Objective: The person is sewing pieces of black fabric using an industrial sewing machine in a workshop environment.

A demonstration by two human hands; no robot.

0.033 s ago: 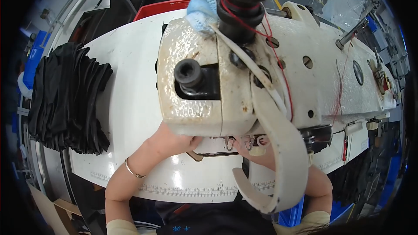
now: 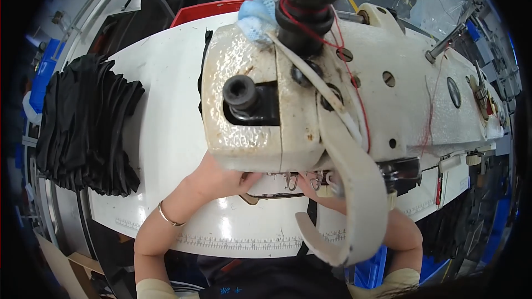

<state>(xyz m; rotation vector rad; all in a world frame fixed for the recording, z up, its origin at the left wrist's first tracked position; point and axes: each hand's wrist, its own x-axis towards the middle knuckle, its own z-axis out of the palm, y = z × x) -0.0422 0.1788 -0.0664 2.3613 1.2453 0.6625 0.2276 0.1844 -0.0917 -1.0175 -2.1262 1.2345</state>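
A cream-coloured sewing machine head [image 2: 244,144] fills the middle and hides much of the work under it. At its lower left edge, my left hand [image 2: 224,180] rests on the white table with curled fingers; their tips and anything in them are hidden. My right hand [image 2: 321,198] reaches in from the right beneath the machine, near bent wire parts [image 2: 292,181]. A curved cream arm [image 2: 368,205] and the machine cover most of it, so its grip cannot be made out. A black strip [image 2: 312,213] hangs over the table edge beside the right hand.
A thick stack of black fabric pieces [image 2: 88,127] lies on the left of the white table [image 2: 166,77]. Red thread [image 2: 354,86] runs from the black knob [image 2: 307,11], next to a pale blue cloth [image 2: 257,19]. A red bin [image 2: 208,10] stands behind.
The fingers of my left hand have shifted slightly to the right. A bit more of a black edge shows along the far left side of the machine head.
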